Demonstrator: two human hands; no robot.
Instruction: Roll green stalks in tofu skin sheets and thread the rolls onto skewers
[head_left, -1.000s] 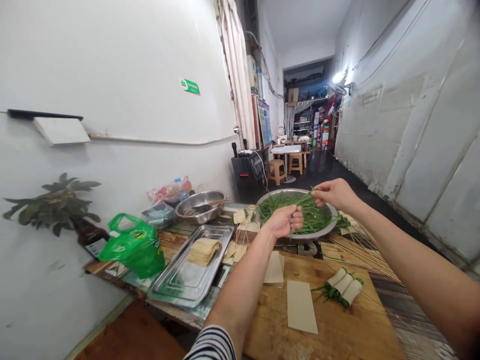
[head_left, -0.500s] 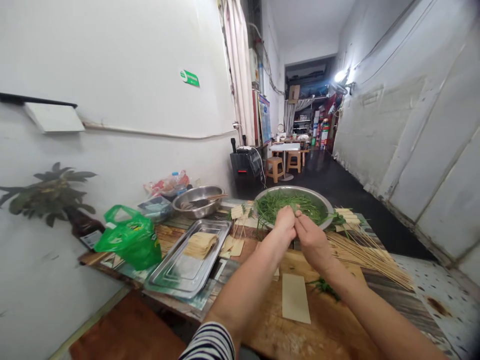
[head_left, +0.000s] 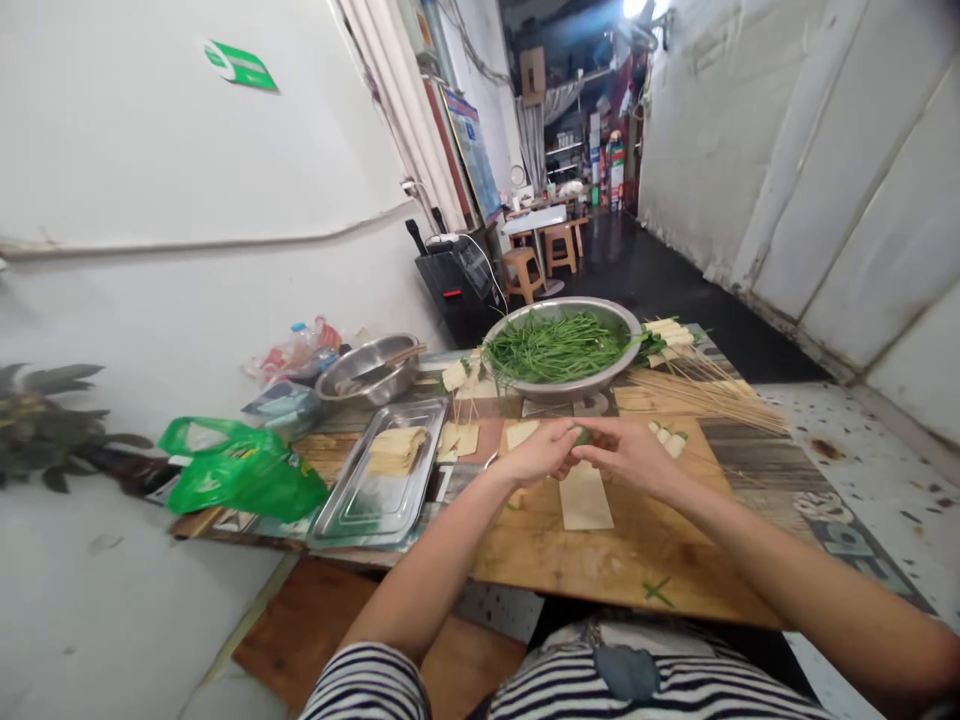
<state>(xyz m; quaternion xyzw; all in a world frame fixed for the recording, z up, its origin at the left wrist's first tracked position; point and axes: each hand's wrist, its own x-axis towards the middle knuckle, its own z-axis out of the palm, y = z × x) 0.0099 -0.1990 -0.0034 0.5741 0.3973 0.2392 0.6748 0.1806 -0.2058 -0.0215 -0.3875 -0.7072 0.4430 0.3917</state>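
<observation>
My left hand (head_left: 541, 452) and my right hand (head_left: 621, 454) meet over the wooden cutting board (head_left: 559, 560). Between their closed fingers shows a small bunch of chives (head_left: 582, 436), mostly covered by the fingers. Just beneath them a pale rectangular tofu sheet (head_left: 586, 502) lies flat on the board, its upper end hidden by my hands. Behind my hands stands a wide steel bowl (head_left: 555, 388) heaped with long green chives (head_left: 559, 345). Finished white rolls with green inside (head_left: 667, 438) lie on the board beside my right hand.
On the left are a steel tray (head_left: 360, 518) with stacked tofu sheets (head_left: 396, 450), a green plastic bag (head_left: 236, 470) and a smaller steel bowl (head_left: 371, 372). Loose bamboo skewers (head_left: 712, 397) and skewered rolls (head_left: 670, 333) lie at the right. Green scraps (head_left: 658, 592) are near the board's front edge.
Both hands have drawn back from over the chive bowl to above the tofu sheet, with a green bunch between them. The view has tilted downward.
</observation>
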